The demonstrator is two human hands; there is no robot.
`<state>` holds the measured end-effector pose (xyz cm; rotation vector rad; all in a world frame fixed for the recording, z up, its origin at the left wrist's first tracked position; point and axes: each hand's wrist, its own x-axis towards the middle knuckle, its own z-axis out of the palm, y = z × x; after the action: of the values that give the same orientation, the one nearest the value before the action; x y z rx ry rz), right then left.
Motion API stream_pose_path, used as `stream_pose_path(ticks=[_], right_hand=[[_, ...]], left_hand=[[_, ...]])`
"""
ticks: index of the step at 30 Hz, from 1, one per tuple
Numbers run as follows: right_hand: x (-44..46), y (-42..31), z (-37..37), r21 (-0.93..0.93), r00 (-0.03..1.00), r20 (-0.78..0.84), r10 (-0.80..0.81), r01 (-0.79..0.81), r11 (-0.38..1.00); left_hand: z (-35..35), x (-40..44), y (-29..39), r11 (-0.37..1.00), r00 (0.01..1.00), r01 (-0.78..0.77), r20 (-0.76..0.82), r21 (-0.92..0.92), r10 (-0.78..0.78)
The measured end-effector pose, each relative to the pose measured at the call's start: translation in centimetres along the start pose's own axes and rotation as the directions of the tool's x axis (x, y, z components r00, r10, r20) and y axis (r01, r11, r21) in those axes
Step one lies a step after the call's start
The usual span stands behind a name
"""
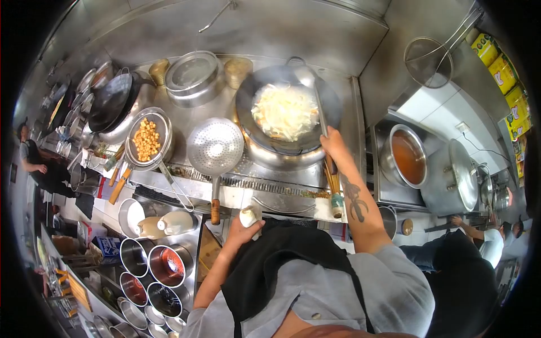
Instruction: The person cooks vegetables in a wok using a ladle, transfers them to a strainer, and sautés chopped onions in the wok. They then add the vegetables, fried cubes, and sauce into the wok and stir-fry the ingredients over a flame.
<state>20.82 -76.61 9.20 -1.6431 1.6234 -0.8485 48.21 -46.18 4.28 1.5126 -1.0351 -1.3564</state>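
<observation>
The wok (pixel 244 104) sits on the stove (pixel 276 197), just beyond our right hand (pixel 333 142) and a little to its left. In it we see pale, cut food (pixel 285 111) heaped in the middle, with steam over it. Our right hand is closed round the long handle of a ladle (pixel 305 77), whose bowl lies against the far right part of the wok, beside the food.

Our left hand (pixel 242 232) is curled round a whitish bundle (pixel 249 216) that looks like folded cloth; we cannot tell for certain what it is. It is nearer to us than the wok, in front of the stove's edge.

Beyond our left hand and slightly left, a perforated skimmer (pixel 215 145) lies with its wooden handle towards us. Farther left, a strainer (pixel 129 147) holds golden-brown cubes (pixel 145 141). To the left of our left hand, we have two plastic bottles (pixel 177 223) and, nearer to us, steel pots of red and dark contents (pixel 167 266).

Just below our right hand, a bamboo brush (pixel 336 204) stands out beside the forearm. Well to the right of that hand, a steel bowl (pixel 387 160) holds reddish-brown liquid (pixel 409 156).
</observation>
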Motion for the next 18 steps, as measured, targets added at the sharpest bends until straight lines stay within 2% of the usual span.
stream_pose_path(ticks=[2,3,6,7,8,9,12,13,16,18], right_hand=[[0.2,-0.4,1.3,-0.013,0.992,0.127,0.005,-0.004,1.0],[0.1,-0.5,1.7,-0.02,0.982,0.191,0.011,-0.007,1.0],[-2.5,-2.9,0.3,-0.231,0.942,0.337,-0.007,0.09,0.969],[-3.5,-1.9,0.2,-0.24,0.943,0.286,-0.17,0.242,0.94],[-4.5,-0.9,-0.3,-0.249,0.934,0.283,-0.216,0.289,0.924],[-6.0,-0.8,-1.1,-0.257,0.924,0.279,-0.263,0.335,0.906],[-9.2,-1.1,-5.0,-0.26,0.884,0.308,-0.351,0.433,0.863],[-9.6,-1.2,-6.3,-0.257,0.87,0.324,-0.371,0.459,0.851],[-9.2,-0.9,-8.6,-0.437,0.9,0.398,-0.179,0.357,0.826],[-8.6,-1.0,-7.9,-0.496,0.904,0.379,-0.198,0.379,0.781]], left_hand=[[0.1,0.0,0.1,0.993,0.999,0.034,0.015,-0.116,-0.033],[0.1,0.1,0.0,0.991,0.998,0.052,-0.027,-0.123,-0.055],[0.0,0.9,-1.1,0.978,0.988,0.068,-0.121,-0.197,-0.093],[-0.1,1.1,-1.6,0.965,0.987,0.047,-0.136,-0.259,-0.085],[-0.2,1.2,-2.2,0.947,0.985,0.026,-0.152,-0.32,-0.078],[-0.8,1.4,-3.1,0.948,0.983,0.081,-0.131,-0.307,-0.126],[-0.7,1.0,-0.9,0.888,0.965,0.07,-0.195,-0.454,-0.175],[-0.9,1.4,-1.0,0.879,0.971,0.11,-0.137,-0.464,-0.194],[-0.7,1.7,1.7,0.721,0.919,0.258,-0.068,-0.643,-0.389],[0.0,3.5,1.9,0.69,0.952,0.237,0.02,-0.684,-0.306]])
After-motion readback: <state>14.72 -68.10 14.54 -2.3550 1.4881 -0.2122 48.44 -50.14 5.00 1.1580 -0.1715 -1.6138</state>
